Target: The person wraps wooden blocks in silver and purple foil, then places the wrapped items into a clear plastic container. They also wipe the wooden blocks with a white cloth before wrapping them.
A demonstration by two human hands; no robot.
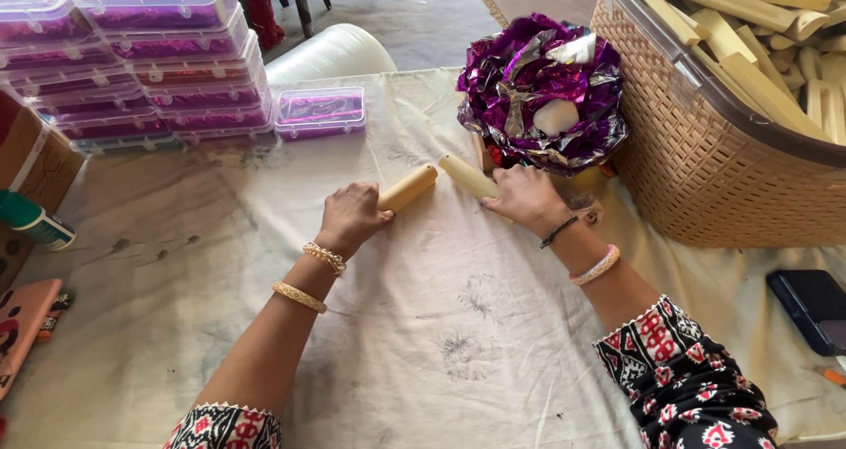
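Head view, looking down over a stained cream cloth (458, 326) spread across the work surface, and both hands are busy at its far middle. Left hand (352, 215) is curled shut around one end of a short tan wooden cylinder (410, 187), which lies tilted on the cloth with its free end pointing up and right. Right hand (527, 198) is closed over the near end of a second, paler cylinder (467, 176), fingers folded down on it; that piece angles up and left, so the two free ends nearly meet in a shallow peak, close but apart as far as I can tell.

Just beyond the right hand sits a crumpled purple foil bundle (539, 92) with a white lump (556, 116) nested in the middle. To its right, a big woven plastic basket (696, 167) heaped with pale wooden sticks (758, 61). Far left, stacks of clear lidded boxes (150, 61) with purple contents, and one single box (319, 111) standing beside them on the cloth.

My read: this is the pairing stage, two cylinders brought onto the cloth and gripped, not yet joined or wrapped. Whatever comes next calls for steady control of both ends, lining the pieces up squarely so they do not roll on the loose cloth, and keeping the right wrist from nudging the foil behind it.
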